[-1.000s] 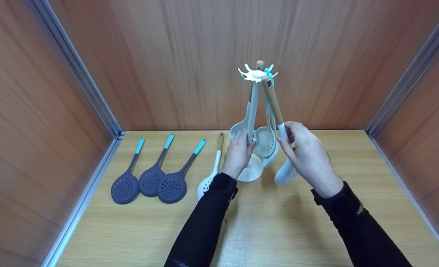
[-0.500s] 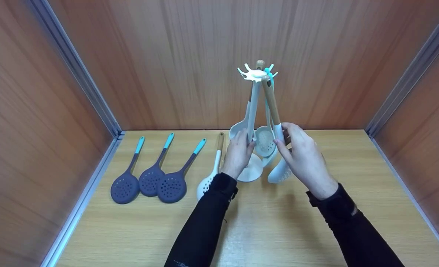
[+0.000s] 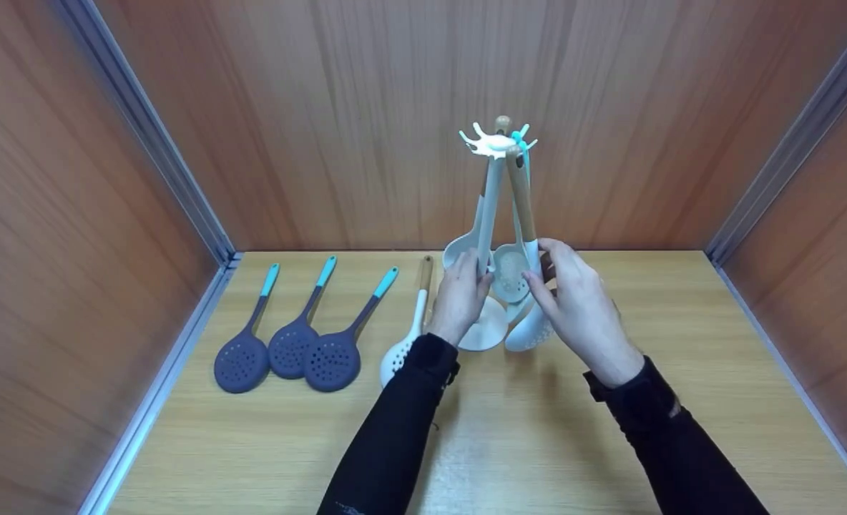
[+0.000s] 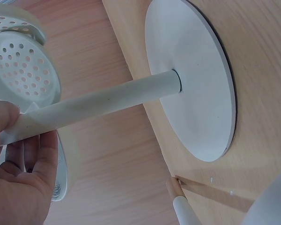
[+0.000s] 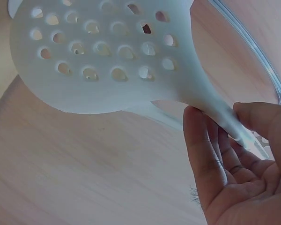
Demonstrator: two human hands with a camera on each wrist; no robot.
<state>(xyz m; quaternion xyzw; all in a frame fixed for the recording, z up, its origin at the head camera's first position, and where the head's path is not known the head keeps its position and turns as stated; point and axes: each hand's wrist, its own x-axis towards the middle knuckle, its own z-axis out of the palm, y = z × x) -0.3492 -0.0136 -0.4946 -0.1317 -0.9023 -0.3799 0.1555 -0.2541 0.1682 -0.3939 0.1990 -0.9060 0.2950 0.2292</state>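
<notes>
Two hands (image 3: 459,297) steady stand (image 3: 486,214) and skimmer (image 3: 531,332).

I saw the stand (image 3: 486,315) upright on the tabletop (image 3: 509,429), utensils hanging from its top. Left of it lay a skimmer (image 3: 409,336), then three more skimmers (image 3: 287,350) farther left.

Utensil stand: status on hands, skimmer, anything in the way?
Left hand grips stand pole. Right hand pinches white skimmer, hung on top hook. Other hung utensils crowd close beside it.
</notes>
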